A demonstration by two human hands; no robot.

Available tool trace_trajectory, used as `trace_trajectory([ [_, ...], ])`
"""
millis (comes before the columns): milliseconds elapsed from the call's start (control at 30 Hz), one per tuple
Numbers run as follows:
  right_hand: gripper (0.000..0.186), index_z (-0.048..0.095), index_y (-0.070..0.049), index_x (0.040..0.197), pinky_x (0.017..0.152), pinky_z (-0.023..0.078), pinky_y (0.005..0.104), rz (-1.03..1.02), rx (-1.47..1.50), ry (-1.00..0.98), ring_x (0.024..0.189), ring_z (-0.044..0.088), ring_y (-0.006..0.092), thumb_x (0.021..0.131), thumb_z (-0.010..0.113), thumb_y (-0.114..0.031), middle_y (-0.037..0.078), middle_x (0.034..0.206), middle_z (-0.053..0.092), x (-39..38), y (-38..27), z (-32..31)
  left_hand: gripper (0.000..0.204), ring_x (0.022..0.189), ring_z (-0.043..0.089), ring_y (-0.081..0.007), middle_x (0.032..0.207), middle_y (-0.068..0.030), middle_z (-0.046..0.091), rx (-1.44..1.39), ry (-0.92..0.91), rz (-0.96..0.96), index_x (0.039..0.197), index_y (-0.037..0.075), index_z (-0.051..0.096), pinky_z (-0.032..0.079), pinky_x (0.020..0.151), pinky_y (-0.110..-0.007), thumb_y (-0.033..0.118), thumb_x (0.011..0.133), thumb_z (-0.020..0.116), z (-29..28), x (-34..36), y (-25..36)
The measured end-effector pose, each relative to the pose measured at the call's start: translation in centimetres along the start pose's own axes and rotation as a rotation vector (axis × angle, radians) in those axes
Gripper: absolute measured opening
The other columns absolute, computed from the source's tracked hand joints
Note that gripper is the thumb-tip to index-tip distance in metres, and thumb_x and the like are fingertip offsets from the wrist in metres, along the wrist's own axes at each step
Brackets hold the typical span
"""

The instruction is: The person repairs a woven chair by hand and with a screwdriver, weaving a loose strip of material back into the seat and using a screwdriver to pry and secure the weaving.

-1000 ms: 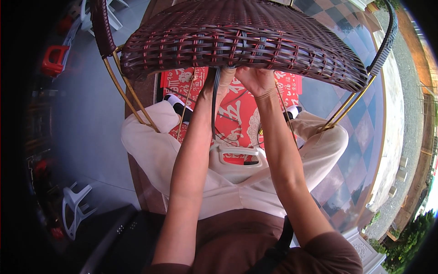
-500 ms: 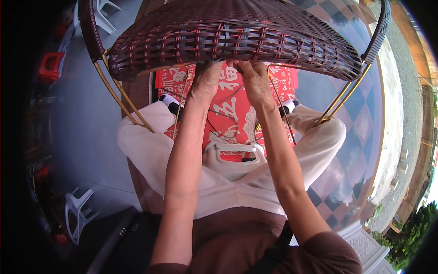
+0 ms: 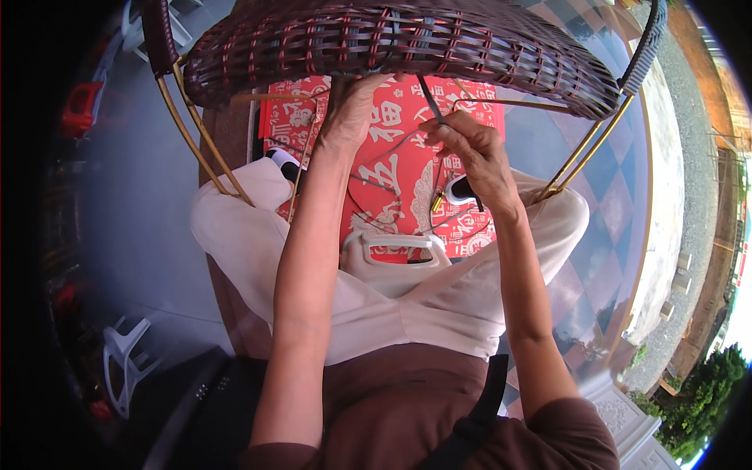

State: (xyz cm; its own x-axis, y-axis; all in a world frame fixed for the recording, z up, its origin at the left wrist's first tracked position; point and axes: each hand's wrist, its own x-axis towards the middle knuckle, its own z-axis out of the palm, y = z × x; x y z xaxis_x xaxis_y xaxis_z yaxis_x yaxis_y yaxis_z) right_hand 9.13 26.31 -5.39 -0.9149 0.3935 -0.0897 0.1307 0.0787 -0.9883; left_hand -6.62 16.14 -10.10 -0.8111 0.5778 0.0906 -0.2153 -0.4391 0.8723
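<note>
A dark brown woven wicker piece [image 3: 392,41] spans the top of the view, with gold metal tubes [image 3: 580,153] at its sides resting by my knees. My left hand [image 3: 351,113] reaches up to its near edge; the weave partly hides the fingers, so their grip is unclear. My right hand [image 3: 476,150] is below that edge, thumb and fingers pinched on a thin dark weaving strip [image 3: 428,98]. The strip runs taut from the weave down to the fingers. Loose dark cord or strip [image 3: 362,205] curves over the red mat beneath.
A red mat with pale printed characters [image 3: 384,160] lies between my feet. A light plastic seat with a handle opening [image 3: 392,268] is between my thighs. White plastic chairs [image 3: 129,364] and a red stool [image 3: 81,110] stand left. Checkered tiles [image 3: 607,204] cover the right.
My right hand has come away from the woven edge, down and rightward, drawing the strip out with it. My left hand stays at the edge. The wicker piece sits slightly higher in view.
</note>
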Motion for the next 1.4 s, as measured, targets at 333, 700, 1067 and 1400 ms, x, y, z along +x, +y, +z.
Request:
trace_trajectory([
  [333,0.024,0.057,0.006,0.107,0.079,0.048,0.0272,-0.067,0.489,-0.041,0.085,0.061,0.019,0.087,0.045,-0.001,0.011,0.087,0.061,-2.0,-4.8,0.5,0.017,0.085,0.059,-0.0101,0.09,-0.0034,0.066,-0.124,-0.041,-0.098,0.092,0.003,0.065,0.042,0.081,-0.025,0.008,0.076,0.06,-0.2,-0.1,0.3],
  [700,0.014,0.065,0.0,0.093,0.062,0.045,0.0261,-0.349,-0.194,-0.003,0.07,0.056,0.0139,0.08,0.061,-0.005,0.007,0.078,0.059,-0.8,-3.3,1.6,0.018,0.085,0.053,-0.0064,0.091,0.0014,0.062,-0.016,-0.126,-0.04,0.096,0.004,0.064,0.039,0.078,-0.022,0.011,0.08,0.06,-1.8,0.3,0.8],
  [1067,0.018,0.068,0.0,0.072,0.052,0.036,0.0286,-0.166,-0.245,0.148,0.056,0.046,0.0124,0.079,0.062,-0.016,0.005,0.061,0.049,-0.2,0.0,4.3,0.018,0.101,0.053,-0.0099,0.102,-0.003,0.062,-0.054,-0.099,0.047,0.098,0.005,0.062,0.036,0.096,-0.027,0.004,0.079,0.06,-2.9,1.3,-1.0],
  [1400,0.019,0.067,0.003,0.071,0.05,0.033,0.0285,-0.085,-0.202,0.276,0.053,0.043,0.0117,0.077,0.058,-0.012,0.007,0.057,0.048,-0.2,0.6,6.0,0.026,0.099,0.055,-0.0148,0.105,-0.0048,0.061,-0.049,-0.166,-0.092,0.104,0.0,0.06,0.041,0.09,-0.027,0.007,0.08,0.061,-2.9,1.4,-1.0],
])
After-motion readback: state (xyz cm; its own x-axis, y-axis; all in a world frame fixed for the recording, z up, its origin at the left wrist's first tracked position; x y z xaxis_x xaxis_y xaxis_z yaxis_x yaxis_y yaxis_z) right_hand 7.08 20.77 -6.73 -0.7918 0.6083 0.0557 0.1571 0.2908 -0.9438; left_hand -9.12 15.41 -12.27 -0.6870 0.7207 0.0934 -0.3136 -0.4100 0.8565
